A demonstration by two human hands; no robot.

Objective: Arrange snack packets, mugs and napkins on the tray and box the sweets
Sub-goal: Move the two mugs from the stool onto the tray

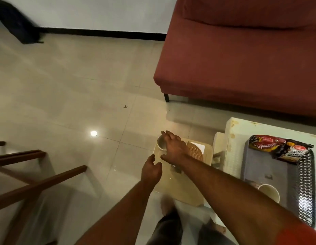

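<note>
Mug: a small white ceramic mug stands on the far left corner of the low beige plastic stool.
Right hand: the right hand is over that mug with fingers spread; I cannot tell if they touch.
Left hand: the left hand is at the stool's left edge, fingers loose and holding nothing.
Tray: a grey tray with a perforated rim, right of the stool, holds dark snack packets and a second white mug.

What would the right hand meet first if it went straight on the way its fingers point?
Probably the white mug on the beige stool; the right hand hovers over its rim, contact unclear.
</note>
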